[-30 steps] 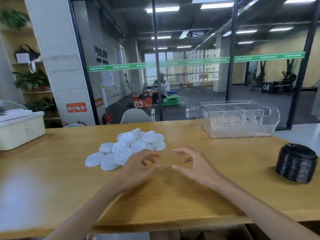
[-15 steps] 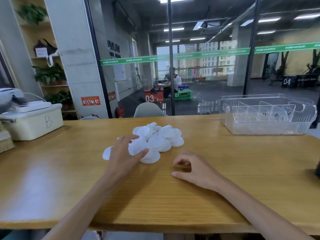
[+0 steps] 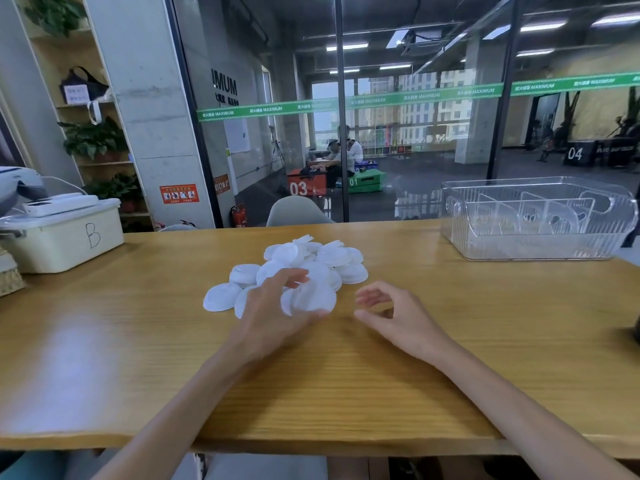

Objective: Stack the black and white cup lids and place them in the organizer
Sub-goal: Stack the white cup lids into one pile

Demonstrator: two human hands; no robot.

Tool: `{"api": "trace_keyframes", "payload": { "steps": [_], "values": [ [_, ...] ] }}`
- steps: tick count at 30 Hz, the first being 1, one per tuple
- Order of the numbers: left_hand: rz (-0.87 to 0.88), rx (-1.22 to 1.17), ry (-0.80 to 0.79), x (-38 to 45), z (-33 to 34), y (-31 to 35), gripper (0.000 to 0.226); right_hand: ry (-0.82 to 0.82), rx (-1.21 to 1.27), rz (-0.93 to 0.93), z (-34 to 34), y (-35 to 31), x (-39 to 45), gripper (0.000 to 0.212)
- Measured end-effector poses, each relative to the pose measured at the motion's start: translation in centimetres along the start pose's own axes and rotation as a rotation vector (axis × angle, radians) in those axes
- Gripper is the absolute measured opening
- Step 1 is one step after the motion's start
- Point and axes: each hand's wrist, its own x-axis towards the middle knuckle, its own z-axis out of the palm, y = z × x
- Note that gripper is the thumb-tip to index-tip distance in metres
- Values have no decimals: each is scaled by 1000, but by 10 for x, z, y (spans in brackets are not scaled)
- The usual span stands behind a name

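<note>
A loose pile of white cup lids point(image 3: 311, 259) lies on the wooden table point(image 3: 138, 341) near its middle. My left hand point(image 3: 273, 306) holds one white lid point(image 3: 313, 297), lifted and blurred, at the pile's near edge, thumb under it and fingers over it. My right hand point(image 3: 394, 313) hovers just to the right, fingers loosely curled and holding nothing. The clear plastic organizer point(image 3: 540, 220) with dividers stands at the back right. A dark edge of the black lid stack point(image 3: 636, 329) shows at the right border.
A cream box marked B point(image 3: 62, 233) sits at the back left, with a woven basket point(image 3: 10, 278) beside it. A glass wall runs behind the table. A chair back point(image 3: 298, 211) rises past the far edge.
My left hand has picked a white lid off the pile and drawn it toward me. My right hand lifted slightly and its fingers opened. The view shifted left, so the black stack sits at the border.
</note>
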Motion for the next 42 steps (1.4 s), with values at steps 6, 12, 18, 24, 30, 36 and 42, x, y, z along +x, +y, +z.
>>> {"api": "trace_keyframes", "payload": {
  "steps": [6,12,18,24,30,36,42],
  "values": [
    [91,-50,-314,-3,18,14,71,214,31,85,-7,7,2,14],
    [86,-32,-427,-2,22,16,74,187,55,130,-6,1,0,20],
    [84,-72,-420,-9,11,18,72,180,71,147,-6,-2,-3,18],
    [-5,-93,92,2,-32,-18,47,149,106,126,-7,-9,-7,9],
    [-157,266,134,2,-51,-50,94,-229,120,175,-30,-17,-18,84],
    [-221,403,160,4,-47,-56,75,-436,-1,127,-35,-13,-20,120],
    [-152,360,250,-1,-53,-58,53,-417,-46,73,-29,-5,-17,116]
  ]
}}
